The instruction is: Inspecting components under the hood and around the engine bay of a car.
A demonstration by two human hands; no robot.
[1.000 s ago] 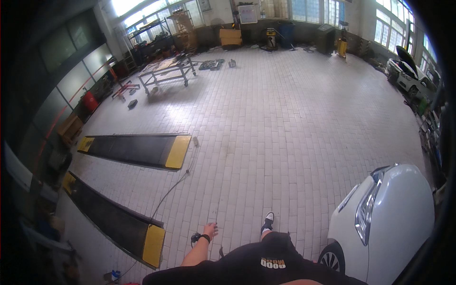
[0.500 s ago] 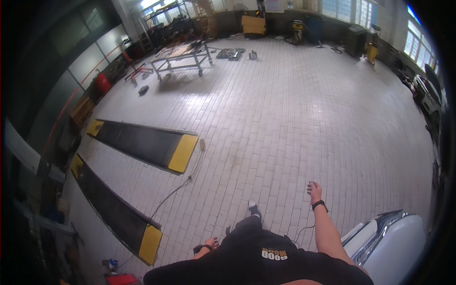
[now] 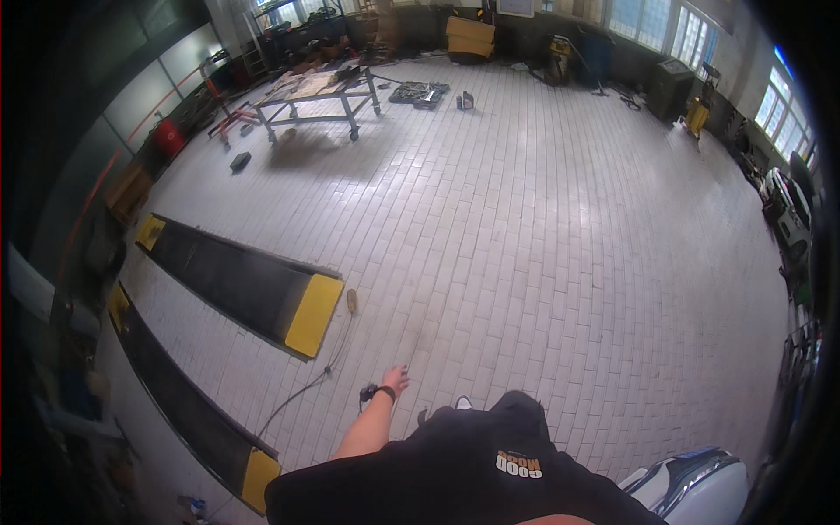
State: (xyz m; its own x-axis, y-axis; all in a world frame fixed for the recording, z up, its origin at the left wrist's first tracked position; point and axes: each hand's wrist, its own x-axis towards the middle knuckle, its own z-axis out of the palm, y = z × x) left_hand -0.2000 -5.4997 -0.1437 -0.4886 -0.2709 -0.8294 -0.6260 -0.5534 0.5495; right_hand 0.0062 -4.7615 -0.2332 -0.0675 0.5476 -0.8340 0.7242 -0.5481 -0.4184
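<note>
My left hand (image 3: 395, 381) swings forward over the pale tiled floor (image 3: 542, 262), with a dark band on its wrist. Its fingers are loosely apart and hold nothing. A thin cable (image 3: 306, 394) lies on the tiles just left of it, with a small dark object (image 3: 367, 393) beside the wrist. My right hand is out of sight behind my black-shirted body (image 3: 472, 472). One shoe tip (image 3: 462, 402) shows below the hand.
Two long black floor ramps with yellow ends (image 3: 262, 289) (image 3: 188, 416) lie to the left. A metal cart table (image 3: 319, 92) stands far ahead on the left. A white car's front (image 3: 691, 486) sits at lower right. Benches, boxes and machines line the far walls.
My right arm, forward half a second ago, has dropped out of view and my left hand has swung forward. The view has advanced over the floor; the car has slid toward the lower right corner.
</note>
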